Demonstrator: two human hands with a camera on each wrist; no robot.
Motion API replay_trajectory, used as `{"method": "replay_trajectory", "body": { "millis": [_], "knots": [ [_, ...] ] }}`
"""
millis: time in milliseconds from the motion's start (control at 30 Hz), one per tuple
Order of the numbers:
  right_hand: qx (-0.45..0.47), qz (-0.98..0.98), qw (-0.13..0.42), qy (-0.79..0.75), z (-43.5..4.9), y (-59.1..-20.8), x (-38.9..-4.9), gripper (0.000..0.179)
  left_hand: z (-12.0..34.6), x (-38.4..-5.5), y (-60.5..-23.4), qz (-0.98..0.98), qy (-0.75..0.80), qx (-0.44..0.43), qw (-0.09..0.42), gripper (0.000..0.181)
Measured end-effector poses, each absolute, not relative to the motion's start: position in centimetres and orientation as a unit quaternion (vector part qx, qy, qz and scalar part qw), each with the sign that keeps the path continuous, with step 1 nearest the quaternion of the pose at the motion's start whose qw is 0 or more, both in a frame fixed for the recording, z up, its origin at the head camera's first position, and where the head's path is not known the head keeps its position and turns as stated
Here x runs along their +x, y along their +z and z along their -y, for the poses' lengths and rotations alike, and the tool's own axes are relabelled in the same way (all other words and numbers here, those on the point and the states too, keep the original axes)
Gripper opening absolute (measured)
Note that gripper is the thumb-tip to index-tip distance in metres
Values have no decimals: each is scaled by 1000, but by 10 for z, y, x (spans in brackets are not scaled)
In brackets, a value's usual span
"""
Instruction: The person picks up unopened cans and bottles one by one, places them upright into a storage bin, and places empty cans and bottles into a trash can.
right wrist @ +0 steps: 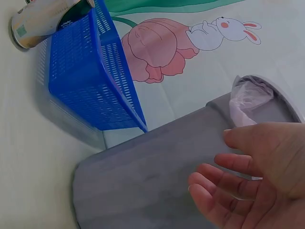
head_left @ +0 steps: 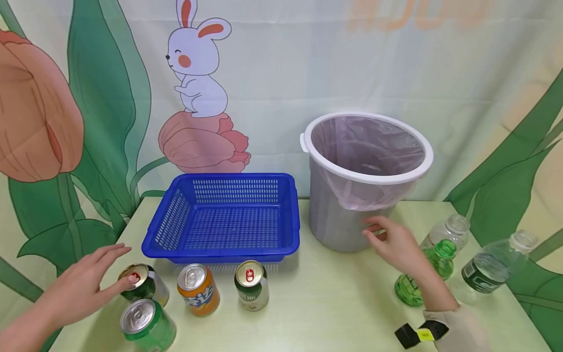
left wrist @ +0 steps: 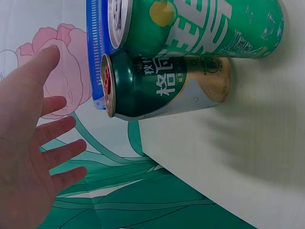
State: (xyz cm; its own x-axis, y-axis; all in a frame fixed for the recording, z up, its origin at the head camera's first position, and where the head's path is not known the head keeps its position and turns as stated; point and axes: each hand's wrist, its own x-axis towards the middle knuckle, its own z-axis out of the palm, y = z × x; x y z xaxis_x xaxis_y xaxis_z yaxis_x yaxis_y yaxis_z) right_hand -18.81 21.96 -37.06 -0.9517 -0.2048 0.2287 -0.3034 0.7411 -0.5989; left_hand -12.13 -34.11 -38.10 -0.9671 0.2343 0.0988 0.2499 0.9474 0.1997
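Can (head_left: 152, 288), dark green, lower left of frame, below left hand (head_left: 85, 288): fingers spread, empty. Right hand (head_left: 395, 244), right of centre: loosely curled, empty. Risks: low thumb sweep tipping can into light-green can (head_left: 155, 328); right forearm (head_left: 433, 289) knocking green bottle (head_left: 406, 293).

Behind the table (head_left: 308, 313), a pale backdrop (head_left: 272, 73) is seen. On it a white rabbit (head_left: 200, 90) is drawn, seated on a pink flower (head_left: 195, 142). At the left a large tulip (head_left: 35, 110) and green leaves (head_left: 101, 83) are printed; faint orange lettering (head_left: 409, 14) is placed along the top.
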Motion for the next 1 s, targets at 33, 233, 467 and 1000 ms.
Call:
{"method": "replay_trajectory", "body": {
  "millis": [33,233,467,1000],
  "knots": [
    [138,928,73,339,-218,-372,-189,28,341,-121,-382,986,-105,-124,37,66],
    [128,919,58,368,-209,-384,-197,30,339,-118,-386,984,-107,-131,49,63],
    [107,903,19,416,-196,-398,-205,36,340,-119,-392,985,-104,-126,52,63],
    [99,881,-34,461,-159,-419,-219,42,345,-125,-401,987,-111,-114,20,70]
  ]
}}
